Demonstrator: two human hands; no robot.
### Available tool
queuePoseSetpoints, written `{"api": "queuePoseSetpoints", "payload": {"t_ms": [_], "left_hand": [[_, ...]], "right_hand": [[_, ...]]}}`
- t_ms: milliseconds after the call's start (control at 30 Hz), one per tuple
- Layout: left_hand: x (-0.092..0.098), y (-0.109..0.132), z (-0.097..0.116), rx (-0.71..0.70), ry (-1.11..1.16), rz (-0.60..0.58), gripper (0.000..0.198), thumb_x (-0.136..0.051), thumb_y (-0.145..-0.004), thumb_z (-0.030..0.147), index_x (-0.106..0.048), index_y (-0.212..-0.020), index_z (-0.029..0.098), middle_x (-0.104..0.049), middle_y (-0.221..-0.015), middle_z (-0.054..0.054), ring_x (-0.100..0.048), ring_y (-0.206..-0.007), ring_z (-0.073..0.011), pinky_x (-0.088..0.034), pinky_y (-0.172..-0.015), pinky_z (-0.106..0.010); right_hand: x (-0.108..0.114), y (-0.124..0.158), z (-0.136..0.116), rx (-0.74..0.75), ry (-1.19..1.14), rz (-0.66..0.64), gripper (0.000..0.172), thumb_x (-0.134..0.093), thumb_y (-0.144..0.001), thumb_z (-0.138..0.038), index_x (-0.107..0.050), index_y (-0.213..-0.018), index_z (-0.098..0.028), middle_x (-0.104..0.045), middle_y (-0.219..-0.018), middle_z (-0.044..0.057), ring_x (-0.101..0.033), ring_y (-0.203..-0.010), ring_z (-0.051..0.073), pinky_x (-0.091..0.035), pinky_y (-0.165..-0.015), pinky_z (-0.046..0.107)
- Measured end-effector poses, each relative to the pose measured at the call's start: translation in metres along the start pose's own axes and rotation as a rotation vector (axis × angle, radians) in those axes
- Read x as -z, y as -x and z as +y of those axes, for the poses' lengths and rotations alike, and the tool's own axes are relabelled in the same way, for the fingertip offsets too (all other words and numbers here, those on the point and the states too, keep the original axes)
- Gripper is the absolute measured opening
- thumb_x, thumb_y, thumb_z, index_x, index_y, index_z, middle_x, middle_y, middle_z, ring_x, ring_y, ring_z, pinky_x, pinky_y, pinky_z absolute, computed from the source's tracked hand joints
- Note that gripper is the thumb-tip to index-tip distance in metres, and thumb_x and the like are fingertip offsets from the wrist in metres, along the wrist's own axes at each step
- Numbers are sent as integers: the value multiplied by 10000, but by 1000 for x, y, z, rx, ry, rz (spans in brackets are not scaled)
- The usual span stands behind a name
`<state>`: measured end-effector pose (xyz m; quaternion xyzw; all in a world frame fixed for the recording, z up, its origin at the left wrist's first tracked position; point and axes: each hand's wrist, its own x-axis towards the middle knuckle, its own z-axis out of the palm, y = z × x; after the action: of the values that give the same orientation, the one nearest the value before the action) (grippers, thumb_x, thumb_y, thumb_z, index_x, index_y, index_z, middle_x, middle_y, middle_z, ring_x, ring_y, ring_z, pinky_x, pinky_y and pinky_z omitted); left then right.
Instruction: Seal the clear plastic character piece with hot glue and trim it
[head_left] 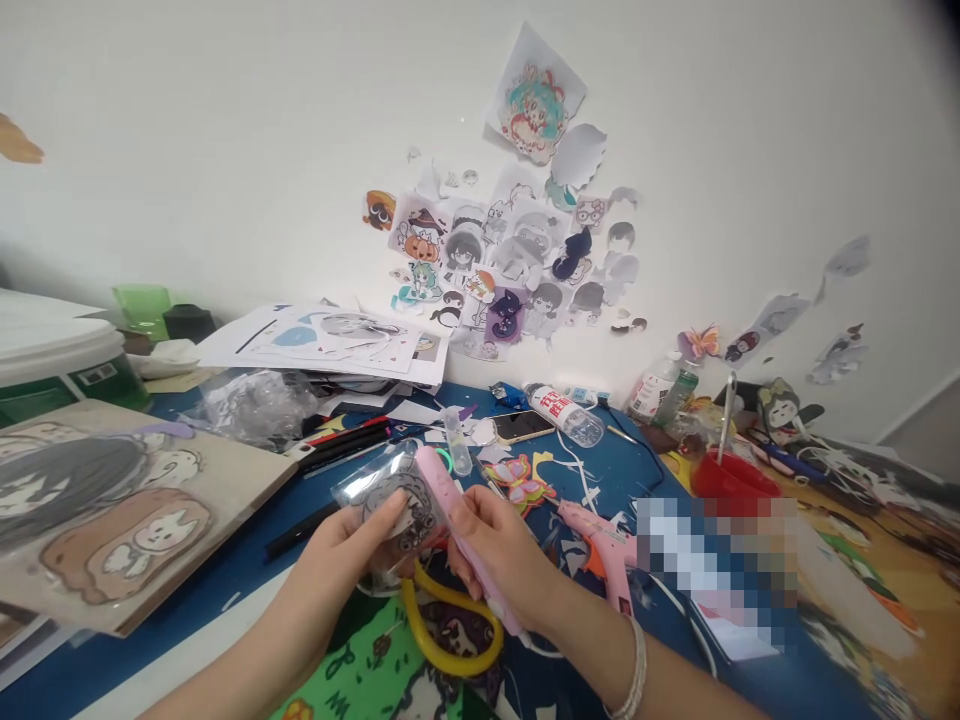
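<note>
My left hand (367, 525) pinches a clear plastic sheet with a grey cartoon cut-out (416, 525) behind or inside it, the thumb lying across its face. Wrapped in my right hand (495, 540) is a pink pen-shaped tool (435, 480) with a cord at its lower end. Its upper end is beside the plastic's right edge; whether they touch I cannot tell. Below both hands is a yellow loop (491, 640), perhaps a scissors handle, above green printed cloth (360, 660). A pink glue gun (600, 535) lies right of my right hand.
Paper scraps and a butterfly cut-out (521, 480) litter the blue tabletop (247, 510). Behind are a phone (523, 427), a plastic bottle (566, 412) and black pens (341, 447). A drawing board (112, 510) stands left; a red bowl (731, 485) is right. Cords run near the glue gun.
</note>
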<state>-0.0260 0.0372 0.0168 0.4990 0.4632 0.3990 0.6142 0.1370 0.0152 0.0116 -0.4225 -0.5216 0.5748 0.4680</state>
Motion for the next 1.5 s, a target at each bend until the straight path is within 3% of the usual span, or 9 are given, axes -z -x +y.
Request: {"api": "queuePoseSetpoints", "payload": {"t_ms": [133,300,400,633,800,933,1100,1267,1500], "left_hand": [[2,-4,-8,-13,-147,5,512,-560,-669,658,-612,-558,161,-643,-549,-53,-571,-582,-222,-443,-609,-304],[-3,-1,-4,-115,-163,-64,429,-643,-618,607,-626,-580,181,-653,-565,-22,-557,-551,-203,-454,-548,-270],[-5,2,-3,-120,-148,-84,441,-616,-647,609,-596,-548,180,-626,-520,-14,-545,-520,-185,-450,-542,-262],[-4,2,-3,-112,-77,-118,436,-604,-675,600,-621,-686,164,-662,-602,-26,-593,-602,-204,-479,-610,-279],[-2,4,-3,-137,-51,-152,441,-581,-712,592,-610,-629,160,-648,-573,-31,-586,-575,-191,-470,-606,-278],[4,7,3,-173,-7,-110,426,-523,-790,545,-620,-650,155,-653,-588,-29,-571,-558,-167,-460,-606,-266],[8,8,13,-216,-103,-160,476,-488,-808,552,-639,-627,138,-675,-561,-48,-594,-554,-170,-458,-632,-263],[5,6,10,-234,-91,-181,487,-531,-759,595,-660,-685,131,-667,-502,-31,-601,-488,-159,-459,-548,-233],[4,-1,0,-252,-5,-231,482,-610,-682,615,-631,-713,134,-638,-481,-11,-568,-415,-135,-455,-461,-216]], "right_hand": [[5,5,9,-22,-33,-29,441,-513,-775,-630,-352,-735,-222,-450,-450,-106,-341,-304,44,-254,-313,161],[9,10,14,-38,-57,-61,436,-508,-785,-630,-384,-760,-212,-442,-453,-102,-340,-312,43,-250,-312,151],[9,13,16,-38,-51,-70,418,-488,-808,-616,-386,-759,-214,-440,-461,-98,-327,-320,43,-240,-319,153],[8,15,16,-14,-27,-75,394,-466,-834,-597,-376,-770,-219,-449,-507,-84,-332,-355,49,-264,-365,174],[7,17,15,-2,-37,-32,420,-474,-803,-637,-425,-878,-227,-477,-523,-65,-336,-364,65,-267,-379,196],[7,19,13,-29,-32,-65,483,-391,-827,-661,-494,-782,-192,-503,-592,-22,-374,-403,61,-287,-412,207],[8,18,11,38,19,-56,485,-385,-835,-652,-513,-848,-185,-485,-584,-34,-369,-415,64,-301,-419,200],[9,16,9,114,124,-17,420,-446,-847,-590,-471,-739,-185,-441,-541,-52,-353,-416,57,-272,-408,189],[14,16,9,146,214,-46,351,-476,-865,-525,-536,-860,-179,-381,-531,-73,-318,-416,54,-239,-410,195]]}}
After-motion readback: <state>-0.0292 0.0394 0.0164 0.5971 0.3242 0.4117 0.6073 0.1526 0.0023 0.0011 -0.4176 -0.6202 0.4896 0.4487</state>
